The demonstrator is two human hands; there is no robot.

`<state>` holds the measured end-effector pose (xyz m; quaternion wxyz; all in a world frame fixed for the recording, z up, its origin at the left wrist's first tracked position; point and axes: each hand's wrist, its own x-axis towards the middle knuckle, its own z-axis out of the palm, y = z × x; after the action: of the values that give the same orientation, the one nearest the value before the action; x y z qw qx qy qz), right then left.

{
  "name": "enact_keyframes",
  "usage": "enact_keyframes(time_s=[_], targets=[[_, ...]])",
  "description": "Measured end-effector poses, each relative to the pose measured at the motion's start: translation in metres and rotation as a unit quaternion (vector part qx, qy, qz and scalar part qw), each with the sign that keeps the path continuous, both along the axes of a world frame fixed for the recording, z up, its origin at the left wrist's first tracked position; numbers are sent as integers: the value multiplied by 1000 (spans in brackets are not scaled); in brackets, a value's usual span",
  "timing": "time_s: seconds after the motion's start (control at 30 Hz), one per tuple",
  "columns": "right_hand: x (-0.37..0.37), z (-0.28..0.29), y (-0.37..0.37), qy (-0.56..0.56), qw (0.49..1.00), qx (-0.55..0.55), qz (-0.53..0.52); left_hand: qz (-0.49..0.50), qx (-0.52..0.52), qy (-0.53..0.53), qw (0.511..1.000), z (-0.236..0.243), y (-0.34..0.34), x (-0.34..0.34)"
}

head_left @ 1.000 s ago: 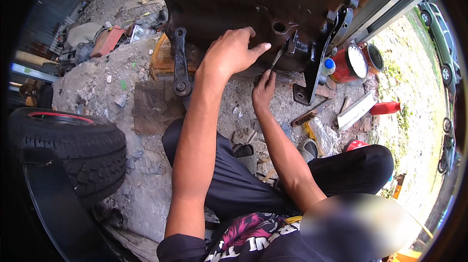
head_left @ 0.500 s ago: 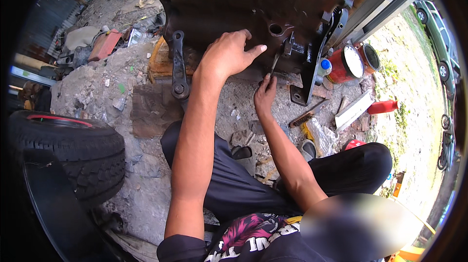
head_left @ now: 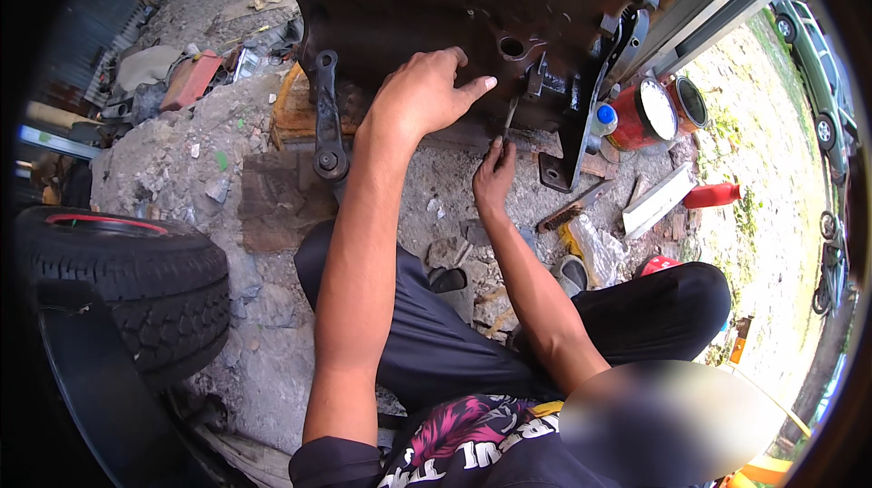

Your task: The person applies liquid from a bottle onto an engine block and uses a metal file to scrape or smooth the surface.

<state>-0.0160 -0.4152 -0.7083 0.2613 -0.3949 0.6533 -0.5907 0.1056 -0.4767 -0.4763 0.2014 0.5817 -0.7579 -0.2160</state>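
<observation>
A big dark brown engine block stands in front of me, with round holes in its side. My left hand rests against its lower face, thumb held apart from the fingers and nothing in its grasp. Lower and to the right, my right hand pinches a thin metal tool between thumb and fingers. The tool points up at the block, its tip close beneath a small dark bracket. What kind of tool it is I cannot make out.
Left of my forearm hangs a dark metal arm. A tyre lies at the left. On the right are a red can, a blue-capped bottle, a wire brush, a red bottle and a plastic bag.
The tool in my right hand stands slightly more upright, its tip a little left of before. My left hand keeps its pose at the block. The whole view has shifted slightly.
</observation>
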Motion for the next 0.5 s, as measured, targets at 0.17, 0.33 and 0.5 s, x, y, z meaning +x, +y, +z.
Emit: enact_keyframes(time_s=[0.17, 0.33, 0.5], targets=[[-6, -24, 3, -64, 998, -21, -19, -6, 11, 0, 1000, 6, -2, -9], [-4, 2, -2, -18, 1000, -4, 7, 0, 14, -2, 1000, 4, 0, -4], [-7, -15, 2, -11, 1000, -5, -12, -5, 14, -2, 1000, 4, -4, -7]])
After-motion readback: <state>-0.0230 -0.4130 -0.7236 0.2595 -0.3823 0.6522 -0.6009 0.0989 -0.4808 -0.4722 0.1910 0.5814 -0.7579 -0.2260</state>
